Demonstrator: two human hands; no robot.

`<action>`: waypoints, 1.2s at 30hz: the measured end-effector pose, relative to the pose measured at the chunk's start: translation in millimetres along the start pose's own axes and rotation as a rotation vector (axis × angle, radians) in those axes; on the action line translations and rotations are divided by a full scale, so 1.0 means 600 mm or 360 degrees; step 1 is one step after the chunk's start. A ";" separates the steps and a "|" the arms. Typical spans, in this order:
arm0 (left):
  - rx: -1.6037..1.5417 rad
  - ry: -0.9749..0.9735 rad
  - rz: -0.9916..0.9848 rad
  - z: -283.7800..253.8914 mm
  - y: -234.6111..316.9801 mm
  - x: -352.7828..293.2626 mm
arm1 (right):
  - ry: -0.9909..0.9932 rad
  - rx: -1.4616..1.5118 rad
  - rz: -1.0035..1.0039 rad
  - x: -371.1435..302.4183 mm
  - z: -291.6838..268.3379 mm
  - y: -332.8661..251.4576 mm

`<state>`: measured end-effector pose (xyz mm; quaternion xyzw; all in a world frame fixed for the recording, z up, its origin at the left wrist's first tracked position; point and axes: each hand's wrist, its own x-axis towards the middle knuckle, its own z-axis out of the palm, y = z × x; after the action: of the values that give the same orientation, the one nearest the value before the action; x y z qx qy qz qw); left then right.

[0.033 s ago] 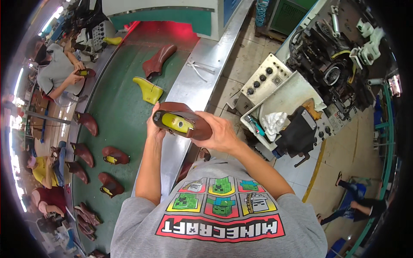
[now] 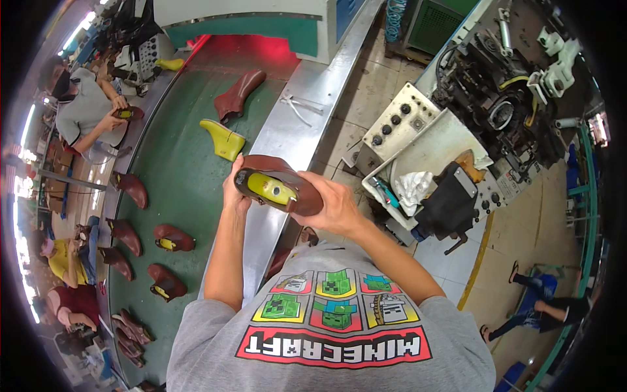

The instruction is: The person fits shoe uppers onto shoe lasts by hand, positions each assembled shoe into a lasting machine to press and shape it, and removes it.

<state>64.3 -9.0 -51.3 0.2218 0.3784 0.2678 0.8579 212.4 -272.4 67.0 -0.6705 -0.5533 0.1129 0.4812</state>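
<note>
A dark brown leather boot upper is held in front of me over the edge of the green belt, its opening facing up. Inside it sits a yellow shoe last with a round hole in its top. My left hand is closed around the upper's left end, its fingers mostly hidden beneath. My right hand wraps the other end, thumb along the near side. Just beyond lies a bare yellow last on the belt, with another brown boot upper past it.
The green conveyor belt carries several brown uppers, some with yellow lasts inside. A metal ledge borders it. On the right stands a machine with a knobbed control panel and a tray holding a white cloth. Co-workers sit across the belt.
The boot upper in my hands has shifted very slightly right, and a little more of the last inside shows. Things on the belt sit slightly lower and further left.
</note>
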 end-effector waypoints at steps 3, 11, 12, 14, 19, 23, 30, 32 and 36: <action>0.0227 -0.0011 0.0119 0.093 -0.023 -0.018 | 0.0045 -0.0055 0.0091 -0.059 -0.050 0.006; 0.1546 -0.0461 0.0887 0.427 -0.098 -0.176 | 0.0354 0.0789 0.0876 -0.195 -0.258 0.049; 0.1611 -0.0696 0.0816 0.467 -0.125 -0.203 | 0.0472 0.1016 0.0871 -0.195 -0.281 0.056; 0.1681 -0.0918 0.0820 0.535 -0.181 -0.257 | 0.0330 0.1492 0.0720 -0.192 -0.325 0.063; 0.1850 -0.0938 0.1036 0.633 -0.264 -0.360 | 0.0580 0.0895 0.0588 -0.228 -0.418 0.018; 0.1639 -0.1164 0.1468 0.664 -0.300 -0.429 | 0.0759 0.0445 0.0517 -0.279 -0.479 -0.043; 0.1588 -0.1464 0.1916 0.710 -0.323 -0.467 | 0.1323 0.0011 -0.0126 -0.308 -0.512 -0.068; 0.1541 -0.1416 0.1951 0.725 -0.326 -0.461 | 0.1185 0.0025 0.0062 -0.311 -0.525 -0.068; 0.1491 -0.1452 0.1532 0.760 -0.334 -0.432 | 0.1184 0.0593 0.0547 -0.306 -0.549 -0.059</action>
<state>325.3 -404.6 250.2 0.7836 -0.0728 0.3044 0.5366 348.8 -602.6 192.6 -0.6496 -0.1934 0.0402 0.7342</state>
